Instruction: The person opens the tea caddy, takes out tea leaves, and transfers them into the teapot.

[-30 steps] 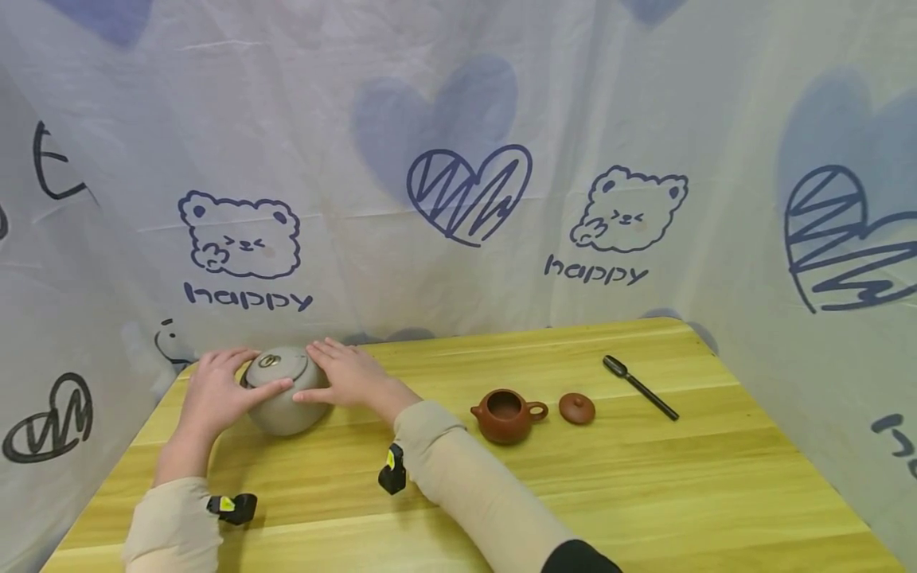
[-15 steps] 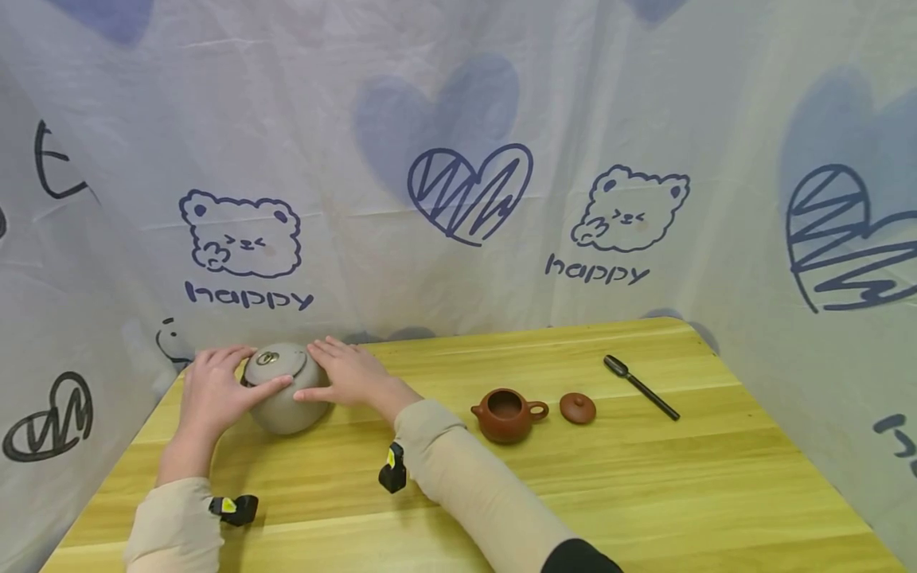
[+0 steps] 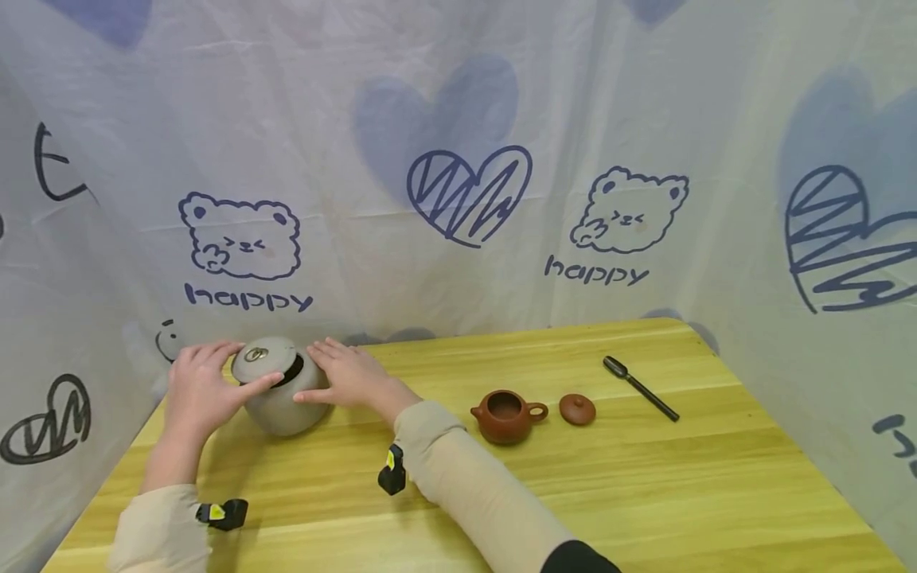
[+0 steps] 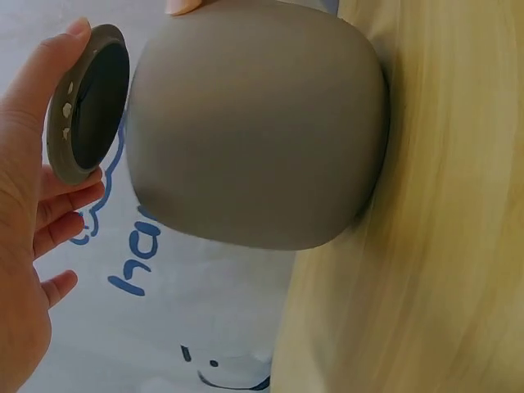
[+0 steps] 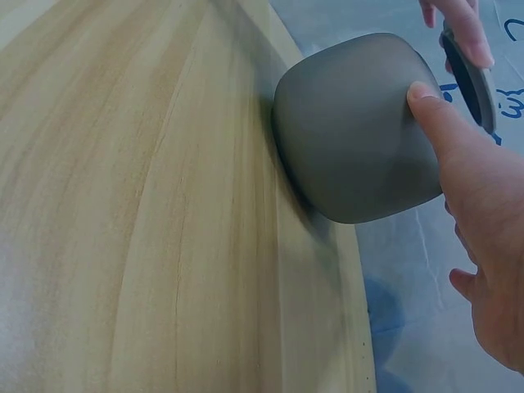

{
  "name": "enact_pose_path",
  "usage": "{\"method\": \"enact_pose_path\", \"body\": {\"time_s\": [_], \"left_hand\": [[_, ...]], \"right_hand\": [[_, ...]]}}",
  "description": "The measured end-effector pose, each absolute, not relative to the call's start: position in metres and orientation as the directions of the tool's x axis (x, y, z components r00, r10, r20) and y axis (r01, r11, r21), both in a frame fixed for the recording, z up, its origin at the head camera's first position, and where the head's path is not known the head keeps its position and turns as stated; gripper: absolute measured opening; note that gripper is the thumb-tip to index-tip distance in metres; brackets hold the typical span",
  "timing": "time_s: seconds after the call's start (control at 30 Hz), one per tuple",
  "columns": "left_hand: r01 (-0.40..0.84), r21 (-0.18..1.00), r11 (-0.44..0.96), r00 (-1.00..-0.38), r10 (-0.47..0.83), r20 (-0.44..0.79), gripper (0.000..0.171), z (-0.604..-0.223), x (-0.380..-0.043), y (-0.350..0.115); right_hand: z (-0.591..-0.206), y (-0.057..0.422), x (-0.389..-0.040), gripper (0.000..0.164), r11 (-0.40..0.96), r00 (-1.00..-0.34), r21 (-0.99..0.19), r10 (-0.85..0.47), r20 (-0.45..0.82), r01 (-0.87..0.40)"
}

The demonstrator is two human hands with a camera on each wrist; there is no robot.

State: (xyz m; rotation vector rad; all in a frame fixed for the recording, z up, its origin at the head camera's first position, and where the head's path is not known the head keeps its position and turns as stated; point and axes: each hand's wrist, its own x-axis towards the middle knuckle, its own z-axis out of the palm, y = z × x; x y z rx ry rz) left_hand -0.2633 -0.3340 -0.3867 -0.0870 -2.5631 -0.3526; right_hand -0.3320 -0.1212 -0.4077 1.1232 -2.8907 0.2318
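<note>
A rounded grey jar [image 3: 286, 410] stands at the table's far left. My left hand [image 3: 204, 390] grips its round grey lid [image 3: 267, 358], which has a small metal ring on top. The lid is lifted off and shifted left, baring part of the dark mouth [image 3: 292, 370]. In the left wrist view the lid [image 4: 88, 102] stands apart from the jar [image 4: 258, 123], thumb on one edge and fingers at the other. My right hand [image 3: 354, 378] holds the jar's right side; its thumb [image 5: 430, 102] presses the wall near the rim in the right wrist view, other fingers mostly hidden behind.
A reddish-brown teapot [image 3: 505, 422] sits uncovered mid-table, spout leftward. Beside its handle lies a matching knobbed lid [image 3: 577, 409]. Farther right is a black long-handled scoop [image 3: 641, 387]. A printed cloth [image 3: 458, 302] hangs behind the wooden table [image 3: 645, 493].
My left hand has raised the lid off the jar and moved it left, opening a dark gap at the mouth. The right hand and the jar have stayed in place.
</note>
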Motion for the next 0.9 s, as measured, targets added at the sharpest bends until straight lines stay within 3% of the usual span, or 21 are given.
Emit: {"method": "enact_pose_path", "body": {"time_s": [0.37,0.9], "left_hand": [[0.106,0.172,0.979,-0.840,-0.004,0.543,0.089,-0.382,-0.238,-0.347],[0.137,0.141,0.980,-0.765,0.015,0.644,0.089,-0.393,-0.198,-0.369]], "right_hand": [[-0.411,-0.122,-0.332,0.088,0.731,-0.743,-0.132,-0.662,0.097,-0.669],[-0.412,-0.122,-0.333,0.089,0.725,-0.738,-0.140,-0.666,0.104,-0.674]]}}
